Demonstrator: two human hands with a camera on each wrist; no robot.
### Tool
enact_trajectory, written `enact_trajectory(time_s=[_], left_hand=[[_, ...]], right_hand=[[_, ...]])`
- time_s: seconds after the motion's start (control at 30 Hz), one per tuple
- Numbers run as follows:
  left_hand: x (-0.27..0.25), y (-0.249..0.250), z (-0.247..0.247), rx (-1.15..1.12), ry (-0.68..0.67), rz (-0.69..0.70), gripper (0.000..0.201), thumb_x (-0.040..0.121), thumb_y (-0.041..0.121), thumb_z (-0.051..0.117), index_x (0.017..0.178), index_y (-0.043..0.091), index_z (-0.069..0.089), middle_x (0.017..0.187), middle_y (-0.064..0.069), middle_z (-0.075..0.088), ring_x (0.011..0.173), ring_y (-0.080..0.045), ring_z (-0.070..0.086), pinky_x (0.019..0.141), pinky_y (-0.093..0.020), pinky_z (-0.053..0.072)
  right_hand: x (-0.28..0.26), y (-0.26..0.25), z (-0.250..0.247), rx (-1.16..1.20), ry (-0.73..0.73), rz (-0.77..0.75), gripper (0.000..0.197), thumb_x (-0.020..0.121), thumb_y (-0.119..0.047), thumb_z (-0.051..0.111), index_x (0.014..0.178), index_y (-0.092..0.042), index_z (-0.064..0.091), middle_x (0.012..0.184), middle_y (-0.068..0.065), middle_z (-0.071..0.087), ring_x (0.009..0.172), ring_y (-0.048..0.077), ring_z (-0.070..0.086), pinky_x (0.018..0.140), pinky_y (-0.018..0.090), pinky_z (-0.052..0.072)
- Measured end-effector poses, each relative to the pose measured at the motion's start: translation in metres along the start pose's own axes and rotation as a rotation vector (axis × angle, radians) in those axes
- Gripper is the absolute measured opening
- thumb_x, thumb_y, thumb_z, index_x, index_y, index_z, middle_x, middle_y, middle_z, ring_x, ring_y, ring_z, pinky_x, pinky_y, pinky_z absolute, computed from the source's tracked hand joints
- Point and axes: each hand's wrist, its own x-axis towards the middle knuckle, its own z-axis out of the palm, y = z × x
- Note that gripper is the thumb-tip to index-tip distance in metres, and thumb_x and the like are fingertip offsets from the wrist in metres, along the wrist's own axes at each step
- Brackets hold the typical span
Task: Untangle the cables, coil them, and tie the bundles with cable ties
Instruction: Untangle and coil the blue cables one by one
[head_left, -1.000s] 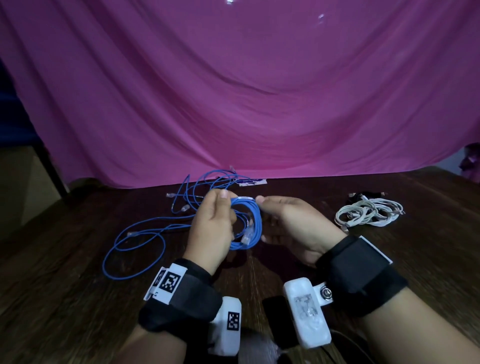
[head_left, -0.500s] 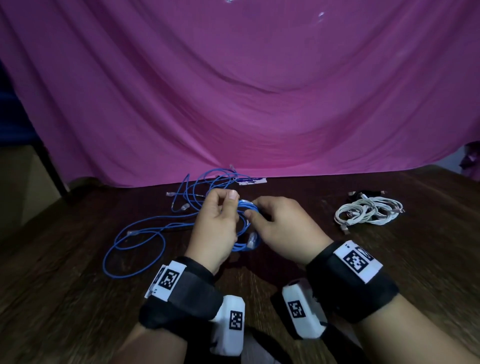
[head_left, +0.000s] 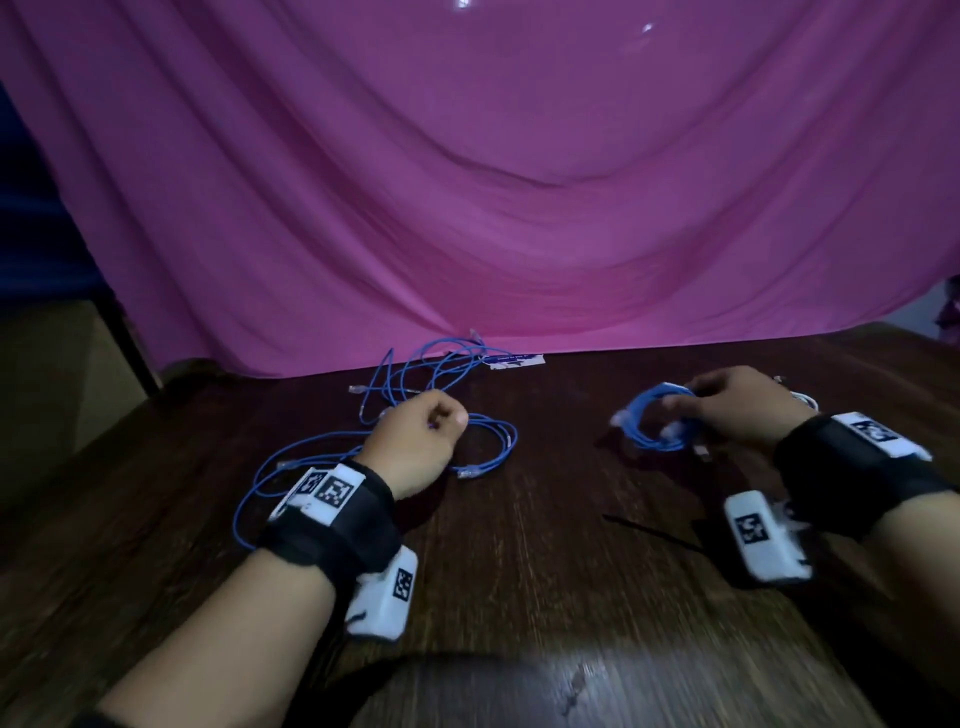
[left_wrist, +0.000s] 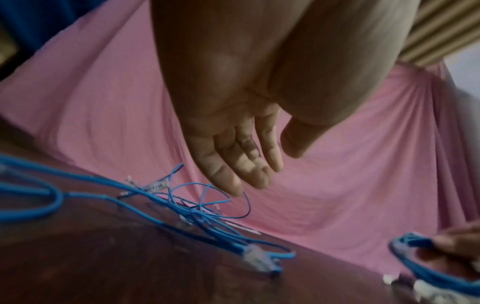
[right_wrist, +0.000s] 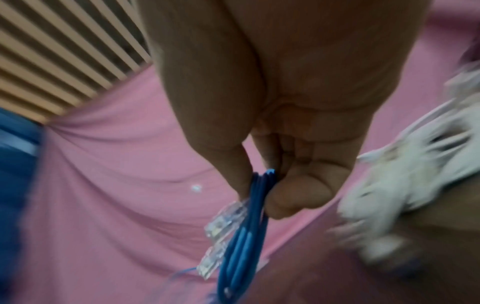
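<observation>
Round blue cable coil (head_left: 655, 422) is pinched by right hand (head_left: 737, 410) above the wooden table (head_left: 519, 519). Left hand (left_wrist: 233, 144), relaxed and empty, is held over loose blue cables (head_left: 415, 384).

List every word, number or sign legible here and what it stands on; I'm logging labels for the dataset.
No text can be read in any view.
White slip at the table's far edge: dark print, too small and blurred.
Left wrist marker: black-and-white square code, no letters.
Right wrist marker: the same kind of code.
Camera-box markers and: codes only.
</observation>
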Motion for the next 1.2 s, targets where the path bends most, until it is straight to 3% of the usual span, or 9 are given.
enact_trajectory(time_s=[0.13, 0.2, 0.37, 0.5, 0.63, 0.73, 0.9, 1.03, 1.2], left_hand=[[0.008, -0.005, 0.011, 0.330, -0.280, 0.023, 0.022, 0.088, 0.043, 0.072, 0.108, 0.035, 0.067, 0.108, 0.013, 0.066, 0.094, -0.011, 0.063, 0.089, -0.026, 0.048], [0.010, -0.003, 0.020, 0.487, -0.418, -0.004, 0.035, 0.084, 0.051, 0.072, 0.117, 0.039, 0.066, 0.115, 0.011, 0.063, 0.102, -0.012, 0.061, 0.091, -0.027, 0.049], [0.013, 0.009, 0.023, 0.468, -0.339, 0.005, 0.025, 0.084, 0.052, 0.072, 0.082, 0.027, 0.069, 0.075, 0.014, 0.066, 0.074, -0.006, 0.063, 0.072, -0.024, 0.053], [0.011, 0.037, 0.004, 0.054, -0.184, 0.096, 0.027, 0.092, 0.044, 0.069, 0.079, 0.020, 0.069, 0.062, 0.012, 0.062, 0.059, -0.005, 0.052, 0.061, -0.022, 0.040], [-0.002, 0.068, -0.023, -0.213, -0.255, 0.173, 0.028, 0.099, 0.043, 0.061, 0.082, 0.021, 0.067, 0.065, 0.003, 0.067, 0.060, -0.007, 0.055, 0.065, -0.026, 0.041], [-0.014, 0.072, -0.037, -0.207, -0.223, 0.197, 0.034, 0.097, 0.053, 0.059, 0.080, 0.024, 0.065, 0.060, 0.007, 0.062, 0.055, -0.007, 0.052, 0.059, -0.024, 0.039], [-0.030, 0.070, -0.044, -0.394, -0.247, 0.234, 0.032, 0.095, 0.044, 0.061, 0.084, 0.015, 0.066, 0.062, 0.010, 0.053, 0.053, -0.005, 0.047, 0.053, -0.016, 0.041], [-0.034, 0.067, -0.042, -0.374, -0.269, 0.274, 0.032, 0.089, 0.048, 0.066, 0.093, 0.016, 0.066, 0.070, -0.002, 0.052, 0.059, -0.013, 0.046, 0.056, -0.025, 0.041], [-0.022, 0.039, -0.048, -0.201, -0.266, 0.339, 0.020, 0.097, 0.038, 0.065, 0.092, 0.019, 0.071, 0.071, 0.005, 0.066, 0.066, -0.008, 0.058, 0.070, -0.029, 0.047]], right_hand=[[0.008, 0.025, -0.026, -0.223, -0.073, 0.073, 0.029, 0.093, -0.028, 0.075, 0.108, -0.003, 0.071, 0.088, 0.018, 0.076, 0.073, 0.034, 0.074, 0.061, 0.040, 0.062], [0.006, 0.024, -0.032, -0.365, -0.068, 0.059, 0.035, 0.091, -0.039, 0.075, 0.116, -0.016, 0.066, 0.096, 0.014, 0.075, 0.076, 0.029, 0.074, 0.058, 0.032, 0.057], [-0.012, -0.008, -0.029, -0.582, 0.036, -0.174, 0.050, 0.091, -0.051, 0.070, 0.121, -0.011, 0.067, 0.122, 0.013, 0.069, 0.112, 0.030, 0.064, 0.082, 0.030, 0.042], [-0.052, -0.047, 0.008, -0.222, -0.003, -0.462, 0.031, 0.090, -0.041, 0.075, 0.118, -0.028, 0.071, 0.110, -0.010, 0.073, 0.102, 0.010, 0.068, 0.091, 0.026, 0.050], [-0.073, -0.078, 0.051, -0.029, -0.016, -0.705, 0.040, 0.090, -0.029, 0.076, 0.128, -0.022, 0.065, 0.118, -0.007, 0.069, 0.108, 0.008, 0.064, 0.098, 0.027, 0.049], [-0.072, -0.095, 0.061, 0.047, 0.109, -0.675, 0.027, 0.089, -0.031, 0.077, 0.111, -0.022, 0.067, 0.093, -0.007, 0.071, 0.086, 0.014, 0.066, 0.084, 0.039, 0.053], [-0.077, -0.102, 0.067, -0.107, -0.020, -0.794, 0.075, 0.074, -0.065, 0.078, 0.140, -0.034, 0.056, 0.106, -0.003, 0.054, 0.101, 0.017, 0.055, 0.094, 0.033, 0.047], [-0.077, -0.109, 0.062, -0.236, 0.041, -0.789, 0.022, 0.090, -0.048, 0.069, 0.096, -0.028, 0.064, 0.088, -0.005, 0.056, 0.088, 0.018, 0.054, 0.083, 0.045, 0.048], [-0.070, -0.113, 0.029, 0.097, -0.273, -0.636, 0.030, 0.086, -0.039, 0.079, 0.087, -0.010, 0.073, 0.079, 0.018, 0.070, 0.069, 0.013, 0.054, 0.067, 0.043, 0.048]])
